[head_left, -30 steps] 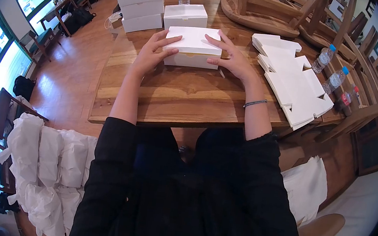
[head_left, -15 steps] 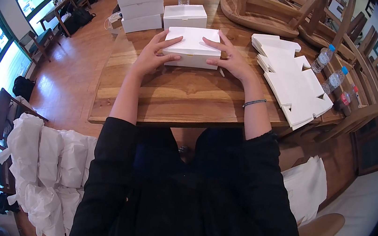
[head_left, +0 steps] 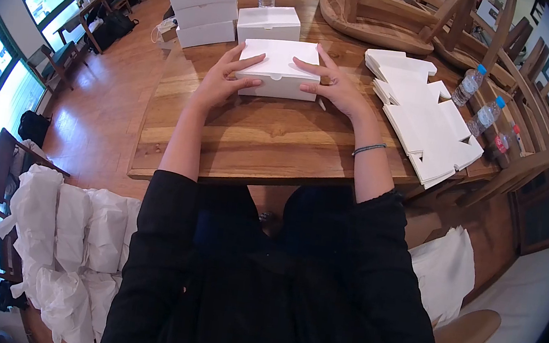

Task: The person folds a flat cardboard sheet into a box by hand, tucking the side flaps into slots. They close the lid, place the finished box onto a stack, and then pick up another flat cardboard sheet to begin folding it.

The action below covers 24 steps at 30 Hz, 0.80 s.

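Observation:
A white cardboard box (head_left: 278, 68) sits on the wooden table in front of me, its lid down and a small notch at the middle of its front edge. My left hand (head_left: 221, 77) grips its left side, fingers over the lid and thumb on the front face. On the right side, my right hand (head_left: 340, 90) holds it in the same way, with a dark band around the wrist. Directly behind it is another closed white box (head_left: 269, 24). A stack of white boxes (head_left: 204, 5) rises at the back left.
Flat, unfolded white cartons (head_left: 425, 114) lie in a pile on the table's (head_left: 277, 151) right side. Water bottles (head_left: 487, 117) and a dark drink bottle (head_left: 501, 146) stand beyond them. Upturned wooden chairs (head_left: 374, 26) occupy the back right. White plastic bags (head_left: 72, 229) are at lower left.
The lid's front edge has come down flush against the front face of the box, closing a slight gap. Both hands keep nearly the same place.

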Tool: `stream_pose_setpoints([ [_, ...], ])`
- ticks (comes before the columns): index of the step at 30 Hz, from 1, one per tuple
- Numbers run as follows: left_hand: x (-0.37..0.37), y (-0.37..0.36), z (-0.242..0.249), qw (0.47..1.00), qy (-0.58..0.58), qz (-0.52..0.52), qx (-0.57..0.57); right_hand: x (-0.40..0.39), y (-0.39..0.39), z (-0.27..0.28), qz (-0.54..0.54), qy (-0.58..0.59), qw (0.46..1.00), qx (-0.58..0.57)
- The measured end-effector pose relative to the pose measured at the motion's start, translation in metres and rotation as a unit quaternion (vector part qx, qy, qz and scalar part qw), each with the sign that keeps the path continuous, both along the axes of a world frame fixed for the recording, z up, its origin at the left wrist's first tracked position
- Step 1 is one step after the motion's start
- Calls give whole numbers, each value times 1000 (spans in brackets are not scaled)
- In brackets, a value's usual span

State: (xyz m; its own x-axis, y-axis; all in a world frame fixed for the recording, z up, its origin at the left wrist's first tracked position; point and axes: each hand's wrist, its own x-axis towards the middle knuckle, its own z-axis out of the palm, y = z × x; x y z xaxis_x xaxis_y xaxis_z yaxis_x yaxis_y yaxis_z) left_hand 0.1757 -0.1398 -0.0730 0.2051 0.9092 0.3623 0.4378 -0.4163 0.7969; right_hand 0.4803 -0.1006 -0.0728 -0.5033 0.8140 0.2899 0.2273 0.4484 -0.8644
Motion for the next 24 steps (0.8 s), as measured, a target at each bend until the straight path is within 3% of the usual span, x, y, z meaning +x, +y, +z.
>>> stream_pose_setpoints([
  [4,-2,10,-9,1000,-8,-1,19,0,-1,1,-8,9,1000,-29],
  [7,3,9,-12,987,-136,-39,-75,-2,-3,1,15,39,997,-65],
  [14,7,-5,-1,978,-156,-20,-139,-3,-10,8,20,42,995,-85],
  [18,5,-13,6,995,-21,-7,-95,-2,-13,11,19,40,993,-105],
  [24,9,-18,9,999,-26,-16,-28,0,-16,14,17,32,996,-85],
])
